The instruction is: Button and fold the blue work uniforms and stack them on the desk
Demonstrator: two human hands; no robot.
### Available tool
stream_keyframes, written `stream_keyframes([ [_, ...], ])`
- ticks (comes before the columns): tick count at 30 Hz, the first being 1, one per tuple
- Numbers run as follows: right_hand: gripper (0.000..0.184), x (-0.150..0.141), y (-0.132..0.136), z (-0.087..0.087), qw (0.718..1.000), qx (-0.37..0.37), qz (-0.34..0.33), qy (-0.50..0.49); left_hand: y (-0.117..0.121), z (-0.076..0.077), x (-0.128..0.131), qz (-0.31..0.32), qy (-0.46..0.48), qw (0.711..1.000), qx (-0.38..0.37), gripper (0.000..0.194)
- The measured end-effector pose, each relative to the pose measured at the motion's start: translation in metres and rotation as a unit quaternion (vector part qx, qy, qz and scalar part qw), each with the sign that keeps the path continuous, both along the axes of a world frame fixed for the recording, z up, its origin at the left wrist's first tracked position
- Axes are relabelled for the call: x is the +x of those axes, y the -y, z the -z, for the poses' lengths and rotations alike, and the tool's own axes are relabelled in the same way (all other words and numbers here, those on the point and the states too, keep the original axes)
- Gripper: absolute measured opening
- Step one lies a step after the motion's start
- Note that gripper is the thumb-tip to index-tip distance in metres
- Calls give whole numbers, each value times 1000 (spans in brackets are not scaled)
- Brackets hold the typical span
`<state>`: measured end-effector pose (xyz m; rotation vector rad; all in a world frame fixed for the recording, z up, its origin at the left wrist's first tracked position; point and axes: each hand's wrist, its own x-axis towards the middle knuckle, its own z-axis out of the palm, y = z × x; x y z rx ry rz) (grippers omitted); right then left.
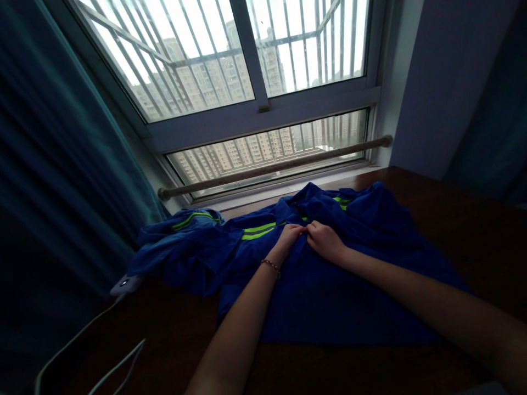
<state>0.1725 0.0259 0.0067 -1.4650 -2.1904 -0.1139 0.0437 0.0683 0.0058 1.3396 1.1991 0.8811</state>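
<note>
A blue jacket (329, 312) with yellow-green stripes lies spread out, its collar towards the window and one sleeve stretched to the left. My left hand (290, 232), with a beaded bracelet on the wrist, pinches the front of the jacket just below the collar. Right beside it my right hand (324, 239) is closed on the same front edge, the fingertips of both hands almost touching. Whether a button or a zip sits between the fingers is hidden.
Under the jacket is a dark wooden table (415, 192). A white power strip (125, 284) with a white cable (78, 334) lies at the left. A rail (280, 167) crosses the barred window behind, and a blue curtain (78, 164) hangs at the left.
</note>
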Motion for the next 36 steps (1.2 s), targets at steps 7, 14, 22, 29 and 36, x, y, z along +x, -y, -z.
stream_keyframes([
  [7, 14, 2, -3, 5, 994, 12, -63, -86, -6, 6, -1, 4, 13, 1000, 10, 15],
  [14, 9, 2, -16, 6, 955, -66, -47, -284, -9, 10, -4, 22, 48, 999, -8, 16],
  [22, 23, 21, -30, 6, 975, -48, -113, -185, -5, -2, -14, 84, 89, 990, -67, 26],
  [29, 7, 46, -48, 2, 981, 46, -48, -183, -7, -15, -30, 196, 54, 978, -47, 41],
  [36, 21, 100, -73, 1, 970, 61, 219, -84, -35, -43, -80, -46, -376, 901, 209, 31],
])
